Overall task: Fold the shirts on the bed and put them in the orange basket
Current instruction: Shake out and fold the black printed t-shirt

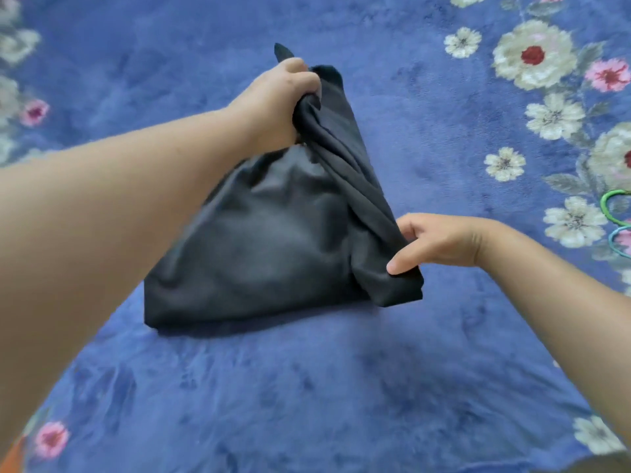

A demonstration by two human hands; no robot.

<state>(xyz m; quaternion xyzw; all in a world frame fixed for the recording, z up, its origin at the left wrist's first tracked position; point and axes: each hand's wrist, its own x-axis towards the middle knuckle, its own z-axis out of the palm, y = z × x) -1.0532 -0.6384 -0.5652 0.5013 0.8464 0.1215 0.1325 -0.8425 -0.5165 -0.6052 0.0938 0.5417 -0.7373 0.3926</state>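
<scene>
- A dark shirt (pixel 269 240) lies in the middle of the bed (pixel 307 387), well away from its edges, on a blue plush cover patterned with flowers.
- The shirt is bunched into a rough triangle: its wide base rests flat on the cover on the near side, and the cloth narrows toward the far end, where it is lifted.
- The left hand (pixel 276 104) reaches across from the near left and clenches the gathered far end of the shirt in a fist, fingers curled tightly round the cloth; a small tip of fabric sticks out beyond the knuckles.
- From that fist a twisted fold of cloth runs down the shirt's right side toward the near right corner of the garment.
- The right hand (pixel 440 242) comes in from the right and pinches that near right corner, thumb below on the cloth and fingers curled over it from above.
- The corner under the right hand sits low, touching the cover or just above it; which of the two is not clear.
- Near the right edge of the bed, thin green and blue loops (pixel 618 216) lie on the cover, partly cut off by the frame; what they are is not clear.
- At the near left corner of the frame a small patch of orange (pixel 13 455) shows, too little to identify.
</scene>
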